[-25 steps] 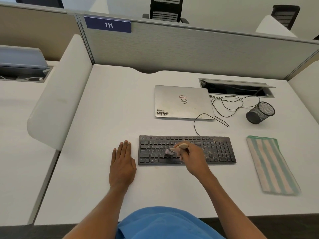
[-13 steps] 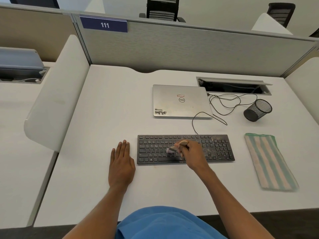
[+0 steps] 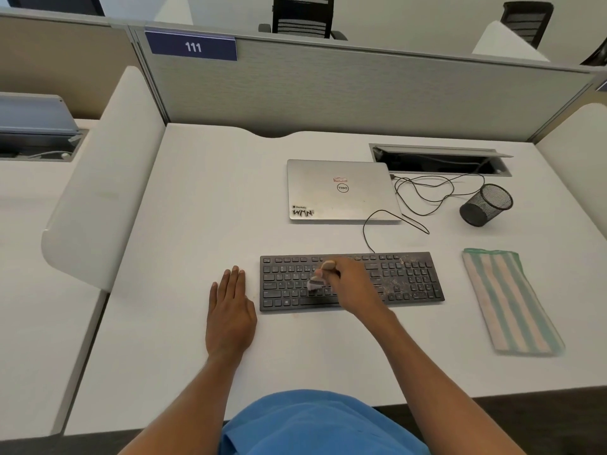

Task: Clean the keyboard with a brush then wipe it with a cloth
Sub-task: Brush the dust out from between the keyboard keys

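Head view: right hand (image 3: 353, 287) grips a small wooden-handled brush (image 3: 320, 277), bristles on the black flat keyboard (image 3: 407, 280) at desk centre. Left hand (image 3: 230, 315) lies flat, fingers together, just beside the keyboard. Striped green-and-cream cloth (image 3: 509, 300) lies right.

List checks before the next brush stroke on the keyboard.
1. Right hand grips brush: ok.
2. Bristles touching keys: cannot tell, blurred.
3. Left hand steadying keyboard: not ok, it lies flat on the desk beside it, apart.
4. Right-side keys free of debris: not ok, specks visible.
5. Cloth ready for wiping: ok, on the desk right of the keyboard.
6. Cable out of the stroke path: ok, behind the keyboard.
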Tool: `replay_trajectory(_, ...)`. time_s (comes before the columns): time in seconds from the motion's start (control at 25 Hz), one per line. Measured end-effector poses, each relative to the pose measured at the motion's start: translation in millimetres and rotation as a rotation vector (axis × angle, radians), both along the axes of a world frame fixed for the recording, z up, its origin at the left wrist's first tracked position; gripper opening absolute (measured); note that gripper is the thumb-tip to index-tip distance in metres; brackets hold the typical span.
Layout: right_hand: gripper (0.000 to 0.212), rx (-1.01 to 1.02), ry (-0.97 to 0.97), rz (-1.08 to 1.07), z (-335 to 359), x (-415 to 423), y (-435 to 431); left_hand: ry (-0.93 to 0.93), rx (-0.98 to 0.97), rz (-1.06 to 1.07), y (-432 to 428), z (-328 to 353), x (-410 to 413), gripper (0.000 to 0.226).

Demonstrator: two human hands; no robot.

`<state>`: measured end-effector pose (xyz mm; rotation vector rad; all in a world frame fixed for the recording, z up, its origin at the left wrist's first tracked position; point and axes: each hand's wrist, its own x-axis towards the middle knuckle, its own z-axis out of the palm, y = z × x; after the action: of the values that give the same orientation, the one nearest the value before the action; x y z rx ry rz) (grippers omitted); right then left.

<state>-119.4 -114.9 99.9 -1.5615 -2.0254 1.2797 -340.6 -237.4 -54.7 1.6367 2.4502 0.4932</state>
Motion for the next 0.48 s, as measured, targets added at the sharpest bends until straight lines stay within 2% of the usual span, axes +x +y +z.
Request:
replay_trajectory(0.16, 0.021, 0.062, -0.061, -0.145, -1.4, 31.8, 7.8, -0.008, 0.009, 0.003, 0.2, 2.5, 0.2, 0.069)
replay_trajectory(0.32, 0.024, 0.115, -0.008, -0.187, 4.0, 29.3, 16.0, -0.008, 0.012, 0.001, -0.5, 1.3, 0.6, 0.069)
replay_trajectory(0.48, 0.013, -0.013, 0.104, -0.163, -0.3, 2.2, 19.8, -0.01, 0.0, 0.003, -0.1, 1.7, 0.4, 0.069)
